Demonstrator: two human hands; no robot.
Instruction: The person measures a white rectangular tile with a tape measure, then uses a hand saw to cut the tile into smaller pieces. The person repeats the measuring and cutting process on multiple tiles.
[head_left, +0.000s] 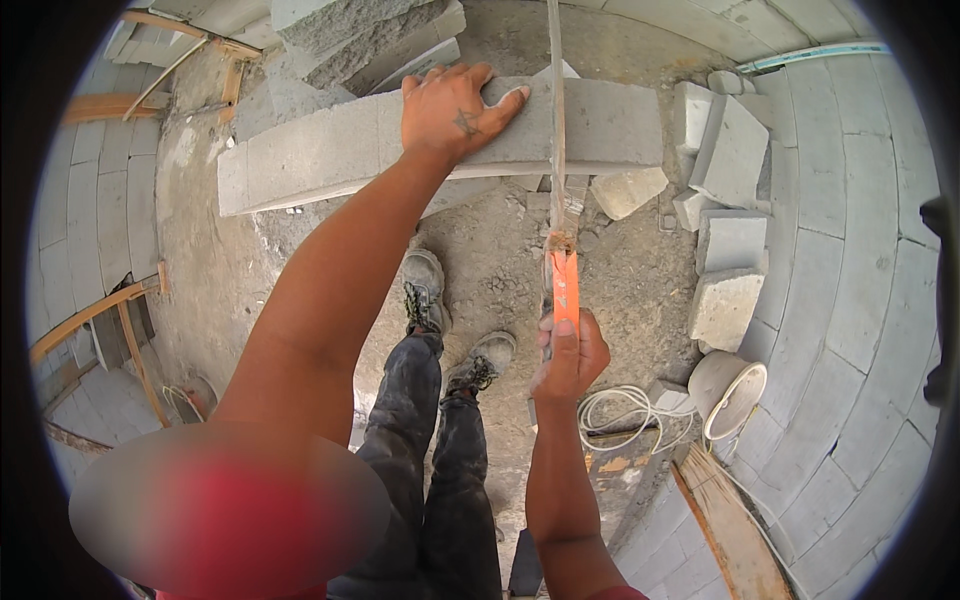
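Bucket [708, 388] at right of frame, pale, round-mouthed, tilted, opening toward lower right; inner wall looks pale and dusty, can't make out any contents.

Main piece: long pale-grey block [310, 150], upper centre, matte, porous-looking, square-edged, lying crosswise. Left hand [455, 110] is on top of it, palm down, fingers spread over the far edge, thumb out to the right. Right hand [568, 360], centre right, is closed around the orange handle of a saw [565, 285]. Long, narrow, dull-metal blade runs up the frame across the block's right part; can't tell if the teeth are into it.

Rough-faced slabs [360, 45] stacked upper left of centre. Angular offcuts [730, 240] line the right side. White coiled cable [615, 412] near the bucket. Floor [490, 230] is gritty with rubble.
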